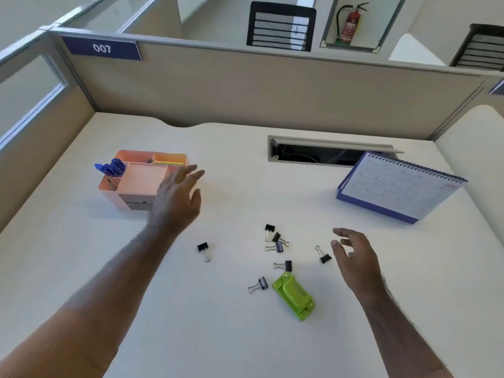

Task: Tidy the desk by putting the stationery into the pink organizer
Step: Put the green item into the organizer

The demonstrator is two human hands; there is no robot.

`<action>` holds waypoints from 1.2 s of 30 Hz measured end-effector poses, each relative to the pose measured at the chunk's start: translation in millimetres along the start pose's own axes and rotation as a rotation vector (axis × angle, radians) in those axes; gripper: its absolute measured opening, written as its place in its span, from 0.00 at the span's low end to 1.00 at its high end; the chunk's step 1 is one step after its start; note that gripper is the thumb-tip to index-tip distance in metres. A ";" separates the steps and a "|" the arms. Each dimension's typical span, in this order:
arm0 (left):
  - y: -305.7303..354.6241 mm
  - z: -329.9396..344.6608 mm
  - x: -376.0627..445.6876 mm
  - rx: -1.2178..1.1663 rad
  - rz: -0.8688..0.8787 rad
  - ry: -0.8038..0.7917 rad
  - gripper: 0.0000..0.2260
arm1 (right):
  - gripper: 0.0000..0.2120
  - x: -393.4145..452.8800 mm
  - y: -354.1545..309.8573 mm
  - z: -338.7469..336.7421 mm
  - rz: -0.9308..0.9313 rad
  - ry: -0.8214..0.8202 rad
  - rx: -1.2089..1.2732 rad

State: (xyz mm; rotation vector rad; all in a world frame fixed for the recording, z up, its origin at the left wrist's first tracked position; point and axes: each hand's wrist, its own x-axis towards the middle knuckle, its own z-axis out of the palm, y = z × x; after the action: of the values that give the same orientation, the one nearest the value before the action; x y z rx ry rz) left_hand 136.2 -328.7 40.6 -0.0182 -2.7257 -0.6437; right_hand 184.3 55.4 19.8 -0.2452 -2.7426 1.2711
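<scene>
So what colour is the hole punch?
Bright lime green hole punch, seen in the head view.

Bare desk (81, 268) left of scattered binder clips (276, 241); hole punch (294, 296) beside them.

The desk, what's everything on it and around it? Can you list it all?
Pink plastic organizer: one, far left of the desk.
Blue pens: several, standing in the organizer's left slot.
Sticky notes: one green-yellow stack, organizer's back compartment.
Black binder clips: seven, scattered mid-desk.
Green plastic hole punch: one, near the clips.
Blue spiral desk calendar: one, right side.
Red fire extinguisher: one, beyond the partition.
Left hand: open, beside the organizer.
Right hand: open, by the rightmost clip.
</scene>
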 end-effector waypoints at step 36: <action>149.2 65.0 -128.2 -0.925 -0.846 -0.675 0.19 | 0.07 -65.8 -2.4 14.4 -0.335 -0.387 -0.307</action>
State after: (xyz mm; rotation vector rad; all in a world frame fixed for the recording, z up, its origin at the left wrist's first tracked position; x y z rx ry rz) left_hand 249.3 -158.2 8.4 0.8546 -2.6011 -2.4384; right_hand 246.2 30.6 10.4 0.4693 -3.1119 0.8834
